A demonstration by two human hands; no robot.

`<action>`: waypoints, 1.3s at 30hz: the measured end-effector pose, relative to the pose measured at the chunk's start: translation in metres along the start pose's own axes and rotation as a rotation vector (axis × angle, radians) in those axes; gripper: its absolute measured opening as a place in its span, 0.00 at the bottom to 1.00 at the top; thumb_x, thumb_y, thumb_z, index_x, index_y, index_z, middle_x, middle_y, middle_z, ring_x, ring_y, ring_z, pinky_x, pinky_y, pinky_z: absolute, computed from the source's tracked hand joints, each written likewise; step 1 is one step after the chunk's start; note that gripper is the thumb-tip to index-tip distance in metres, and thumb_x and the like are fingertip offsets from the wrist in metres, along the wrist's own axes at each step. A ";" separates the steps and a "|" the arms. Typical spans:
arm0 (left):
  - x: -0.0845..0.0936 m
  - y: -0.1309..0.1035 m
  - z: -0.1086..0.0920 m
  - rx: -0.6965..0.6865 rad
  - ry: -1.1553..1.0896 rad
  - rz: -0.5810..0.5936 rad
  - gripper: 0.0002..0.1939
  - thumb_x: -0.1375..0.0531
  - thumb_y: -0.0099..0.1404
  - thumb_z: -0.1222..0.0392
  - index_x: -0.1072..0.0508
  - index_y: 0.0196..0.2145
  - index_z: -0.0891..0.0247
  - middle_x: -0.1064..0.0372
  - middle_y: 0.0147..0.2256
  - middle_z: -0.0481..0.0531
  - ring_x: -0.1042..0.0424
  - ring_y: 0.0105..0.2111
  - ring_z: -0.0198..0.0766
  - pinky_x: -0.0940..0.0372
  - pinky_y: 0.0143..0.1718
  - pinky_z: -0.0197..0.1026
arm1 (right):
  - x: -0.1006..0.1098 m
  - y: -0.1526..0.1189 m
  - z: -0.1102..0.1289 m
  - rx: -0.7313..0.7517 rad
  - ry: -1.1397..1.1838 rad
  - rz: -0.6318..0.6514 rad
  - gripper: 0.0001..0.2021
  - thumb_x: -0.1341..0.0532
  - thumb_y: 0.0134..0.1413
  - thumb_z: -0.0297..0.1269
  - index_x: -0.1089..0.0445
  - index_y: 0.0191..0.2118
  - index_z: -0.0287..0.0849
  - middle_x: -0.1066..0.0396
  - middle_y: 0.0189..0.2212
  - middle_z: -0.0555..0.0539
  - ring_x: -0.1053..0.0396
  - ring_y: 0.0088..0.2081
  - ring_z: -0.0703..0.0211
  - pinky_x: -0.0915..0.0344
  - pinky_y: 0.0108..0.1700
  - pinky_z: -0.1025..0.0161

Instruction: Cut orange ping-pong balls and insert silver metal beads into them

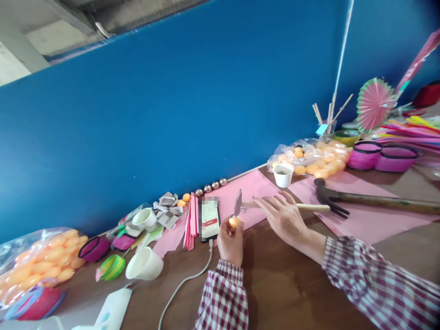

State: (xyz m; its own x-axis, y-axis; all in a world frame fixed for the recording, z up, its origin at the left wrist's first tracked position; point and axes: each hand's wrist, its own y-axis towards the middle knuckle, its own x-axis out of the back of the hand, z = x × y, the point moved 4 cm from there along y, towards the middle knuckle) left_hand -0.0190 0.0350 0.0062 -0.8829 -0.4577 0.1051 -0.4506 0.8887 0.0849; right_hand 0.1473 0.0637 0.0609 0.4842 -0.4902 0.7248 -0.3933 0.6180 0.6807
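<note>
My left hand (231,243) holds a small orange ball (234,221) between thumb and fingers, over the brown table. Just above the ball is the flat metal head (238,201) of a small tool, close to it; whether they touch is hard to tell. The tool's light wooden handle (312,207) runs to the right, passing by my right hand (283,217). The fingers of my right hand are stretched out to the left over the handle, and its grip is partly hidden. Pink paper (252,188) lies behind both hands.
A phone (209,217) with a cable (185,280) lies left of my hands. To the right are a claw hammer (378,199), a white cup (283,176) and a bag of orange balls (319,160). Another such bag (51,256), cups and pouches stand left. A blue wall (172,105) rises behind.
</note>
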 end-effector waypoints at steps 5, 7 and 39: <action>0.000 0.000 0.001 0.014 -0.070 -0.026 0.21 0.38 0.49 0.57 0.35 0.41 0.67 0.31 0.34 0.55 0.31 0.30 0.34 0.35 0.30 0.35 | -0.004 -0.001 0.003 0.046 0.010 0.029 0.21 0.51 0.54 0.24 0.42 0.53 0.46 0.30 0.36 0.47 0.36 0.38 0.60 0.53 0.52 0.53; 0.001 -0.001 0.000 0.007 -0.064 -0.034 0.21 0.39 0.50 0.59 0.35 0.41 0.67 0.31 0.35 0.55 0.31 0.30 0.34 0.35 0.31 0.36 | -0.003 0.000 0.002 0.022 0.001 0.014 0.21 0.52 0.54 0.24 0.42 0.53 0.46 0.30 0.37 0.47 0.37 0.39 0.59 0.53 0.52 0.53; 0.001 0.000 -0.003 -0.089 -0.048 -0.029 0.21 0.37 0.47 0.59 0.37 0.39 0.66 0.33 0.36 0.56 0.30 0.33 0.36 0.35 0.35 0.38 | -0.030 0.001 -0.050 -0.210 -0.257 0.258 0.14 0.51 0.52 0.23 0.34 0.40 0.43 0.33 0.34 0.43 0.37 0.36 0.56 0.45 0.32 0.63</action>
State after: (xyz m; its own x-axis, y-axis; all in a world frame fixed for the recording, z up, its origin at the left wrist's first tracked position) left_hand -0.0197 0.0339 0.0089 -0.8760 -0.4793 0.0534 -0.4643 0.8681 0.1755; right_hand 0.1711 0.1097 0.0345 0.1691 -0.4237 0.8899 -0.2958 0.8394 0.4559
